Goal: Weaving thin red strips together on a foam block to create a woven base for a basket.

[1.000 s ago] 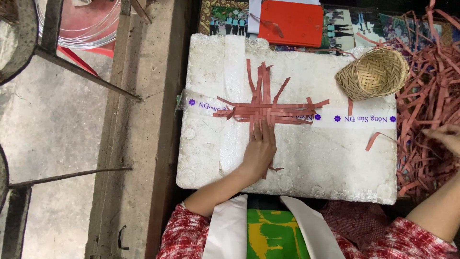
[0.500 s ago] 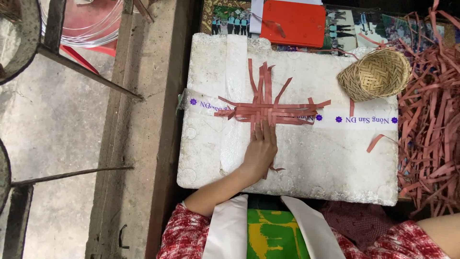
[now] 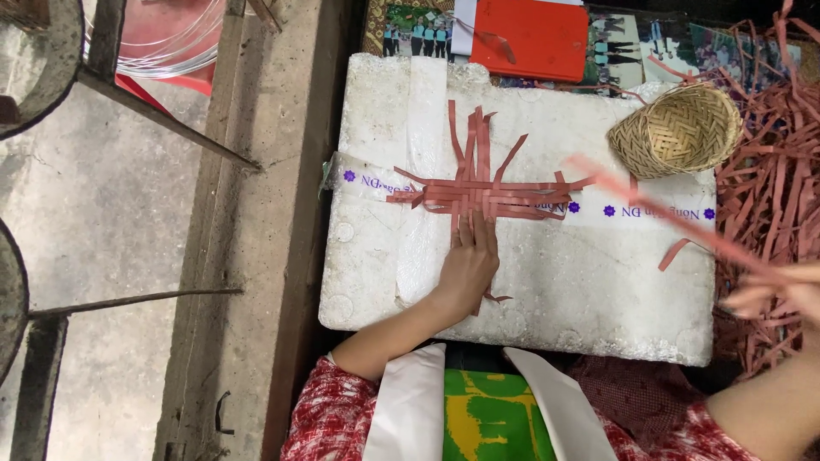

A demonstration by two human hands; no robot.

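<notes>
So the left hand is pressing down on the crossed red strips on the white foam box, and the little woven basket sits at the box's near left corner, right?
Not quite. The head view shows the left hand flat on the crossed red strips on the white foam box, as you say, but the little woven basket sits at the box's far right corner, not the near left.

sleeves: red-and-white patterned, short | forearms: bare | hands: bare, no rings or gloves visible

Grey concrete floor (image 3: 128,213) under dark metal frame (image 3: 162,119).
</notes>
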